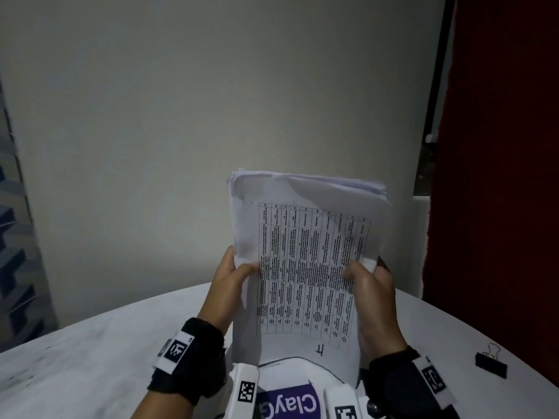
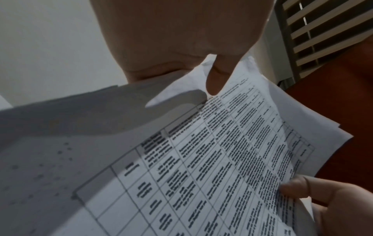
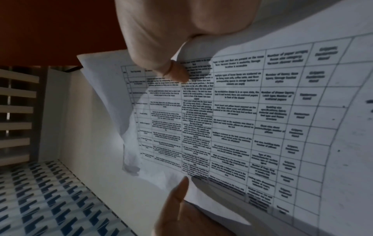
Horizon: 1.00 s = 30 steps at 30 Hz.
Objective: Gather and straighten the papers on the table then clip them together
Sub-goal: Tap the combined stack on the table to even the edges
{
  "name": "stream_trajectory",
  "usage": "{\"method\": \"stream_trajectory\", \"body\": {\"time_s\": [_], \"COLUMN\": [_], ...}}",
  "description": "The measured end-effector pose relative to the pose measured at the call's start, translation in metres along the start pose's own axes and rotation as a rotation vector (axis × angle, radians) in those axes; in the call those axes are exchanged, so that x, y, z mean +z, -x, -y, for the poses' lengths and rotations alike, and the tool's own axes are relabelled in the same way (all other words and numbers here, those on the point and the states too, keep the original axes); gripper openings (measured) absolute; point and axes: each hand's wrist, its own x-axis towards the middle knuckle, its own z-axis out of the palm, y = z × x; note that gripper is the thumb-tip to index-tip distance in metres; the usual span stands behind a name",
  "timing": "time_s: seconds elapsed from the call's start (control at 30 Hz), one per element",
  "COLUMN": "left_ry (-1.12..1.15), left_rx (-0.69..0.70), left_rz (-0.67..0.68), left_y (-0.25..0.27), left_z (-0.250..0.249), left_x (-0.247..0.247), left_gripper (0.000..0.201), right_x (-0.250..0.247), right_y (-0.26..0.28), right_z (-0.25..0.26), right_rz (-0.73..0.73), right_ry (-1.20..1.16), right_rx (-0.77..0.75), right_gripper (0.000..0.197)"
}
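Two surfaces fill most of the head view: a pale wall (image 1: 181,131) across the upper frame and a white table (image 1: 90,358) curving across the lower part. A dark red curtain (image 1: 499,146) runs down the right edge, and a blue and white patterned panel (image 1: 15,267) shows at the left edge. At centre frame a stack of papers (image 1: 305,261) is held upright and clear of the table, its lower edge down near the wrists, its top edges fanned and uneven; the front sheet carries a printed table of small text, turned sideways. The stack sits between the two hands. The left hand (image 1: 225,285) grips the left edge at about mid-height, thumb pressed on the front sheet, the other fingers hidden behind. The right hand (image 1: 375,300) grips the right edge at the same height, thumb on the front and the fingers curled behind. In the left wrist view the left thumb (image 2: 214,79) lies across the front sheet's margin; in the right wrist view the right thumb (image 3: 177,73) presses on the printed grid. Both wrists wear black bands with white marker tags. A black binder clip (image 1: 490,365) lies on the table at the lower right, apart from the right hand and untouched.
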Motion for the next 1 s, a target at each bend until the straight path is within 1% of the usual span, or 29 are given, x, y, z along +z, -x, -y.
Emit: {"method": "stream_trajectory", "body": {"time_s": [0.03,0.1,0.13,0.2,0.23,0.27,0.33,0.37,0.4,0.43,0.47,0.5,0.53,0.63,0.73,0.8,0.83,0.9,0.93,1.0], "left_ry": [0.01,0.022,0.023,0.019,0.011,0.018,0.019,-0.009,-0.05,-0.099,-0.128,-0.143,-0.146,-0.24,-0.327,-0.335,-0.327,-0.264,-0.189,-0.03], "left_rx": [0.026,0.086,0.102,0.114,0.117,0.132,0.196,0.231,0.259,0.278,0.291,0.304,0.319,0.408,0.513,0.555,0.543,0.44,0.35,0.134], "left_rz": [-0.027,-0.085,-0.093,-0.057,-0.044,-0.049,-0.098,-0.096,-0.083,-0.061,-0.052,-0.059,-0.082,-0.21,-0.338,-0.354,-0.345,-0.284,-0.231,-0.115], "left_y": [-0.001,-0.003,-0.004,-0.004,-0.004,-0.004,-0.003,-0.001,0.001,0.002,0.003,0.004,0.004,0.007,0.015,0.018,0.018,0.014,0.011,0.003], "left_z": [-0.002,-0.006,-0.008,-0.014,-0.019,-0.021,-0.027,-0.032,-0.034,-0.037,-0.039,-0.04,-0.041,-0.05,-0.059,-0.061,-0.06,-0.054,-0.051,-0.043], "left_x": [0.0,0.0,0.0,0.005,0.008,0.01,0.012,0.013,0.014,0.015,0.016,0.016,0.016,0.022,0.032,0.037,0.038,0.035,0.031,0.019], "left_gripper": [0.043,0.042,0.04,0.031,0.033,0.034,0.024,0.02,0.02,0.019,0.016,0.019,0.023,0.011,0.019,0.022,0.021,0.015,0.014,0.024], "right_x": [-0.002,-0.005,-0.007,-0.005,-0.003,-0.001,-0.002,-0.001,0.0,0.0,0.0,0.001,0.0,0.0,0.008,0.011,0.012,0.008,0.005,-0.003], "right_y": [0.0,-0.002,-0.005,-0.008,-0.007,-0.006,-0.006,-0.007,-0.007,-0.006,-0.006,-0.004,-0.004,0.0,0.007,0.009,0.009,0.005,0.002,-0.006], "right_z": [0.002,0.006,0.006,0.008,0.009,0.008,0.005,0.005,0.007,0.011,0.013,0.017,0.017,0.025,0.032,0.034,0.033,0.033,0.031,0.025], "right_rz": [0.007,0.0,0.016,0.072,0.095,0.083,0.015,-0.002,-0.011,0.004,0.029,0.048,0.055,-0.002,0.004,-0.015,-0.018,-0.002,0.006,0.036], "right_ry": [-0.013,-0.042,-0.051,-0.047,-0.032,-0.006,0.028,-0.018,-0.027,-0.042,0.005,0.012,0.018,-0.007,0.042,0.049,0.042,0.034,0.031,-0.015], "right_rx": [-0.014,-0.027,-0.032,-0.024,-0.03,-0.051,-0.102,-0.124,-0.134,-0.116,-0.106,-0.127,-0.158,-0.222,-0.303,-0.326,-0.325,-0.275,-0.215,-0.066], "right_gripper": [0.02,0.022,0.023,0.023,0.026,0.032,0.045,0.038,0.02,0.019,0.028,0.029,0.026,0.03,0.027,0.025,0.024,0.023,0.023,0.021]}}
